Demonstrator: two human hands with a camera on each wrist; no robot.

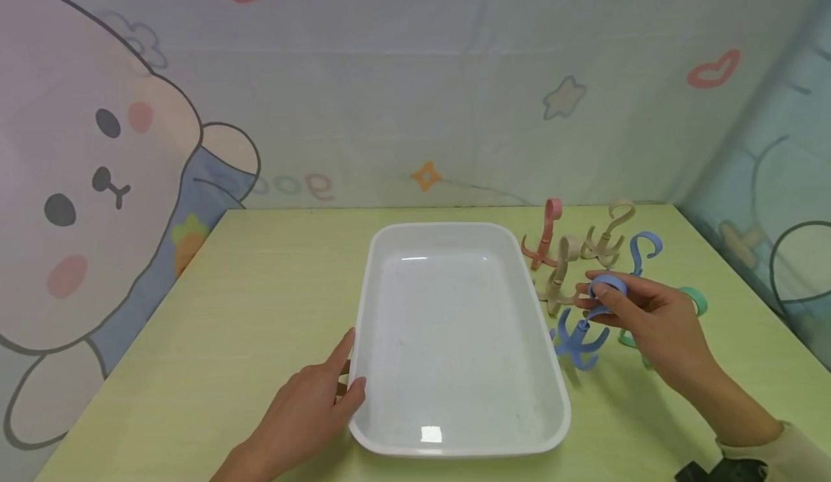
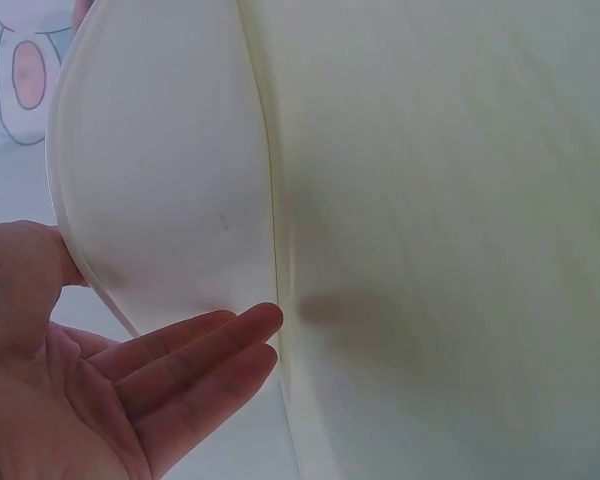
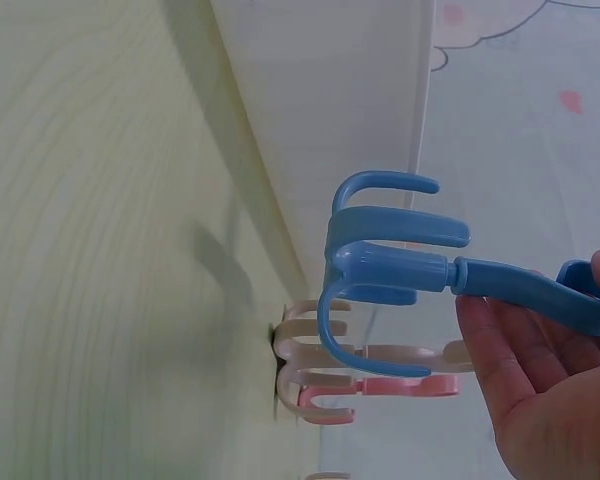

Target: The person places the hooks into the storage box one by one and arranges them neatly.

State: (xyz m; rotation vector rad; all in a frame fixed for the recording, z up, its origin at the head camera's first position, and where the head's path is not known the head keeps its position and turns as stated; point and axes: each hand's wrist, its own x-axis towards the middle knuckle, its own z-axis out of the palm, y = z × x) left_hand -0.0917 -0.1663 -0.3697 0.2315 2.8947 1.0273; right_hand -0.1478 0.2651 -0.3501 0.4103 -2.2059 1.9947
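Note:
My right hand (image 1: pixel 662 323) pinches a blue multi-prong hanging hook (image 1: pixel 578 341) by its curved top, prongs downward. In the right wrist view, the blue hook's prongs (image 3: pixel 395 225) are raised off the table beside the tray wall. My left hand (image 1: pixel 308 402) holds the left rim of a white rectangular tray (image 1: pixel 454 449). Its thumb lies over the rim while its fingers (image 2: pixel 195 360) extend along the outside wall. Just beyond the right hand stand two beige hooks (image 1: pixel 557 280), a pink hook (image 1: pixel 548 233) and another blue hook (image 1: pixel 636 251).
A green hook (image 1: pixel 696 300) is partly hidden behind the right hand. The light wood-grain table (image 1: pixel 279 273) extends on both sides of the tray. A printed cloth (image 1: pixel 389 92) with a cartoon animal hangs behind the table and at its sides.

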